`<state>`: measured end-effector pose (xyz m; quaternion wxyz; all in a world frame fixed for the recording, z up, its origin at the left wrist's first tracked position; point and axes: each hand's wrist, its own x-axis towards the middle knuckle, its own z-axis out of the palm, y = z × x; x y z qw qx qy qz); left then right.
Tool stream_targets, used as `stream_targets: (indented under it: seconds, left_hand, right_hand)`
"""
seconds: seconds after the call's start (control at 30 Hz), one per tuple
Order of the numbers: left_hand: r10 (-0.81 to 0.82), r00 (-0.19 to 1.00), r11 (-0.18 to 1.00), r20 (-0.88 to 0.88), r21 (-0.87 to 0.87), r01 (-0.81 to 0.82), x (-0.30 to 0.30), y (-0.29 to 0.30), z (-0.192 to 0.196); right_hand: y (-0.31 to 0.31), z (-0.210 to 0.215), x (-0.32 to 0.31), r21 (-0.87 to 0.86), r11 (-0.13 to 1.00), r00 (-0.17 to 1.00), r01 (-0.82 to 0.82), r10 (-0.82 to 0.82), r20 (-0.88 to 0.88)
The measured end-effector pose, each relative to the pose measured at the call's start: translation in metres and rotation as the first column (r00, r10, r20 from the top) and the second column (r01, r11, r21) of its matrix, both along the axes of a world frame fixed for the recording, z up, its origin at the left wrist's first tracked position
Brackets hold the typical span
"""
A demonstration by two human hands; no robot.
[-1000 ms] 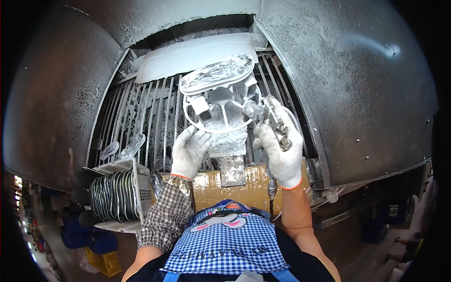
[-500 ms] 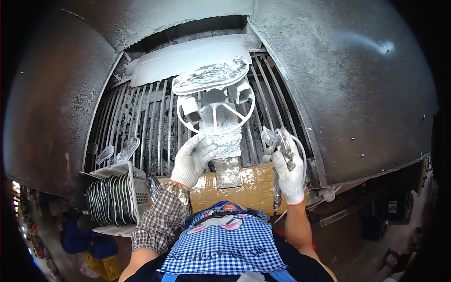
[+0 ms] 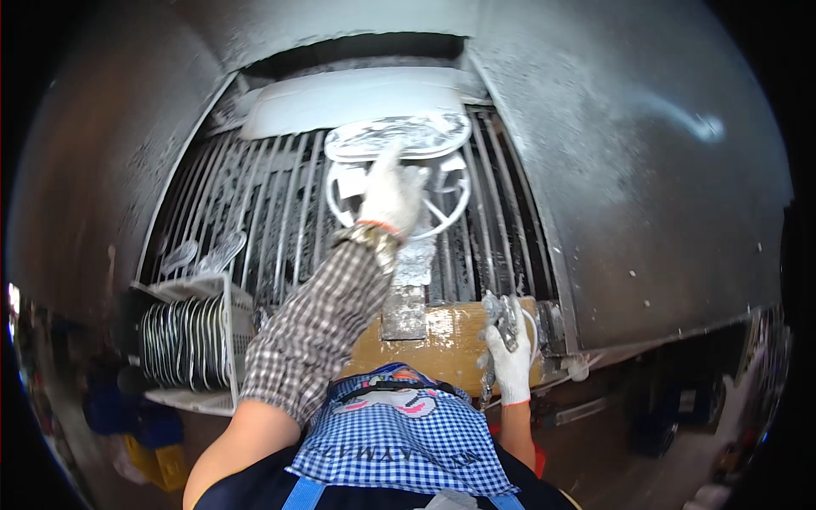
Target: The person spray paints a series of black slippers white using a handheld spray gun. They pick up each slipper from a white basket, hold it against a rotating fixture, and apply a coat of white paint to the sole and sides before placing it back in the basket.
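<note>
My left hand [image 3: 393, 195], in a white knit glove, reaches over a white spoked wheel stand [image 3: 465, 201]. Its fingers look stretched and apart at the near rim of an oval, foil-covered piece [image 3: 425, 134] with a white edge. Motion blur hides whether they touch it. The oval piece lies on blocks above the wheel. Lower right, my gloved right hand [image 3: 512, 367] is closed round a metal spray gun [image 3: 505, 326], which has a pale hose looping beside it. The gun is held near the front edge, apart from the stand.
Slatted metal bars [image 3: 272, 212] lie under the stand, between dusty booth walls [image 3: 629, 195]. A white sheet [image 3: 357, 98] lies at the back. A white basket [image 3: 229, 340] with several dark-rimmed oval pieces stands at left. Brown-taped padding [image 3: 455, 340] lines the front.
My left hand has moved forward and right, from the wheel's near side to the oval piece. My right hand with the spray gun has come slightly nearer to me. The view has shifted a little.
</note>
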<state>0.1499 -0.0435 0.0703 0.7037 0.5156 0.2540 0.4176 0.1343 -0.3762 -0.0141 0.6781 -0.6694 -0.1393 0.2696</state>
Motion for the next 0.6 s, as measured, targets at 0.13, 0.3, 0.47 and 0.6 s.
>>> stream_targets:
  seconds: [0.13,0.3,0.47,0.6]
  left_hand:
    - [0.235,0.929,0.747,-0.284,0.665,0.014,-0.005,-0.001,0.005]
    - [0.16,0.931,0.847,0.33,-0.53,0.042,0.0,0.012,0.009]
    - [0.187,0.874,0.93,0.449,-0.366,-0.011,-0.091,0.058,0.016]
    - [0.287,0.786,0.938,0.548,-0.327,-0.115,-0.158,0.114,-0.007]
  right_hand:
    - [0.006,-0.007,-0.012,-0.054,0.995,0.996,0.084,-0.084,-0.003]
    - [0.005,-0.028,-0.007,-0.247,0.969,1.0,0.016,-0.014,0.01]
    - [0.008,-0.044,-0.01,-0.307,0.952,1.0,-0.012,0.006,-0.021]
    - [0.022,-0.034,-0.018,-0.344,0.938,0.999,-0.048,0.042,-0.027]
